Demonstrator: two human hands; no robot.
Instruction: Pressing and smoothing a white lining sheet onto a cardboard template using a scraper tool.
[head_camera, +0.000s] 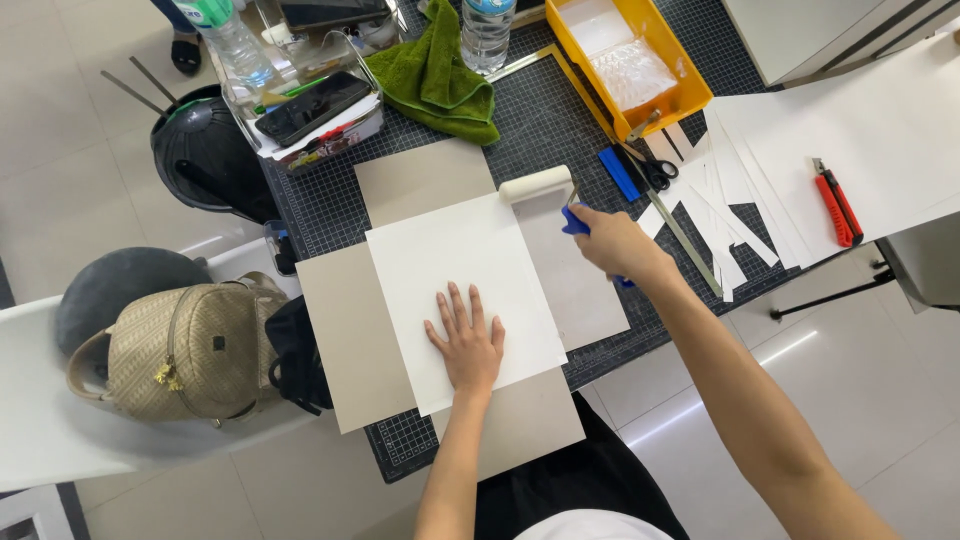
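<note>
The left hand (467, 345) lies flat, fingers spread and holding nothing, pressing down on a white paper sheet (455, 270) that rests on grey cardboard pieces (350, 340) over a dark gridded cutting mat (560, 130) on the tabletop. The right hand (615, 243) is clenched around the blue handle of a small foam roller (536, 184). The roller's pale cylinder sits just beyond and to the left of that hand, at the far right corner of the sheet, its long axis running roughly across the sheet's far edge. From the left hand, the roller lies ahead and to the right; the right hand is by far the nearer one.

Beyond the right hand, a yellow plastic bin (680, 85) holds white sheets and what looks like bubble wrap. Farther left, a clear tray (300, 125) carries a black phone and small stationery. Right of the right hand lie scissors (655, 172), a metal ruler (685, 235), cut white paper strips (725, 215) and a red utility knife (836, 203). A green towel (435, 80) lies crumpled between the containers.
</note>
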